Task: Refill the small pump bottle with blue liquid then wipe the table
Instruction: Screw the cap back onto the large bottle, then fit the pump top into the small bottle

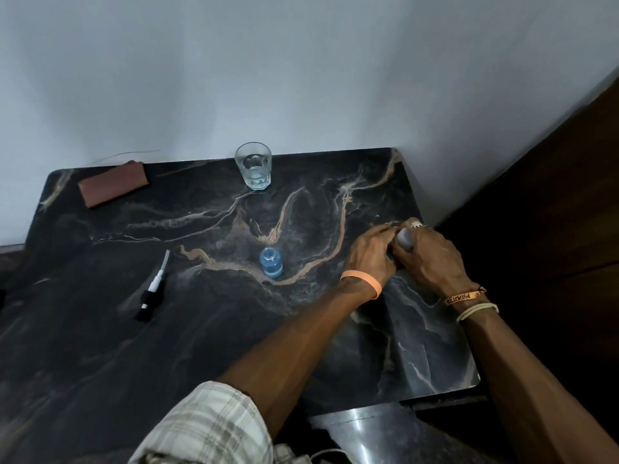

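Because the small bottle (270, 261) stands upright with its neck open and no pump on it, the plainest risk is a spill. The left forearm stretches across the table (100, 346) just to the bottle's right, and a careless swing of that arm towards the centre could tip it and send blue liquid over the dark stone.

Both hands work at the far right edge of the table. The left hand (368, 254) and right hand (425, 252) press together, fingers curled round a pale object (404, 238), of which only a rounded grey end shows; I cannot tell what it is. If it slips or gives way suddenly, it could drop off that edge, or its contents could splash.

The pump (152, 291) lies on its side well to the left of the bottle, its thin tube resting on the bare table, where it may pick up dirt or roll.

The bottle itself is small, clear and round-shouldered. It sits near the middle of the table on a tan vein in the stone. Blue shows through most of its body, though the exact level is hard to read from above.

A glass (253, 165) and a folded brown cloth (112, 184) wait by the wall.
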`<act>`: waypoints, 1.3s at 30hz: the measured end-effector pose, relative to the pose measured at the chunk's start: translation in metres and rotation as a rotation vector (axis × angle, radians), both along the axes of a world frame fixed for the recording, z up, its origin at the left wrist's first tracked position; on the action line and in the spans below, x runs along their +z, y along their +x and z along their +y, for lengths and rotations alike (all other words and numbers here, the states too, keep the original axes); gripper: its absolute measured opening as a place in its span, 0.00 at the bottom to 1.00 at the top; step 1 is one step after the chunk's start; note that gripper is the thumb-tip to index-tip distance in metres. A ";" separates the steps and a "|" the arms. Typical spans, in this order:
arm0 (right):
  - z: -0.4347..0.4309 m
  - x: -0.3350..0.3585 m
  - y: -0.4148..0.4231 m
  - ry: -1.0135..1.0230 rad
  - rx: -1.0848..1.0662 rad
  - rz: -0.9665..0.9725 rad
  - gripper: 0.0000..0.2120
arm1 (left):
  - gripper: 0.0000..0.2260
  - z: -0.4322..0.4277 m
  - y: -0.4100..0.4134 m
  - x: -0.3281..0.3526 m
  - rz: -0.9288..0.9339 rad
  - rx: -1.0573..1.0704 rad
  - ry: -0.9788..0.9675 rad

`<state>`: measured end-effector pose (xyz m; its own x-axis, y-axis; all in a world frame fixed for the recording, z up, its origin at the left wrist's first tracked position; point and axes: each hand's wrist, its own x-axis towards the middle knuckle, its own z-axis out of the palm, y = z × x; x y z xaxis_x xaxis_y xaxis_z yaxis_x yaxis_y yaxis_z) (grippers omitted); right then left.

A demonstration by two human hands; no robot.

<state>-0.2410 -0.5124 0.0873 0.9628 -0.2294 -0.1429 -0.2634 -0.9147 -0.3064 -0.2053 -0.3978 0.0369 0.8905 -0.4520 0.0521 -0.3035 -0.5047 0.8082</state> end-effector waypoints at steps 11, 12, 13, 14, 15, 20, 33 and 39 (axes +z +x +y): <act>0.003 0.003 0.006 -0.189 -0.065 0.020 0.41 | 0.27 0.060 -0.019 0.004 -0.106 -0.052 -0.131; 0.007 0.006 0.008 -0.255 -0.066 -0.013 0.46 | 0.25 0.071 -0.021 0.005 -0.133 -0.029 -0.157; 0.012 0.010 0.011 -0.319 -0.052 -0.070 0.48 | 0.23 0.084 -0.023 0.005 -0.158 0.009 -0.187; 0.017 0.014 0.014 -0.363 -0.032 -0.153 0.48 | 0.22 0.096 -0.024 0.004 -0.181 0.056 -0.222; 0.023 0.017 0.019 -0.379 -0.002 -0.261 0.46 | 0.20 0.111 -0.025 0.003 -0.203 0.115 -0.260; 0.088 0.022 0.039 -0.204 0.215 -0.695 0.34 | 0.16 0.191 -0.020 -0.007 -0.241 0.389 -0.315; 0.305 -0.058 0.072 0.302 0.674 -0.101 0.19 | 0.13 0.384 -0.002 -0.056 0.035 0.888 0.137; 0.367 -0.104 0.069 0.279 0.774 0.198 0.24 | 0.18 0.412 0.001 -0.087 0.222 0.653 0.481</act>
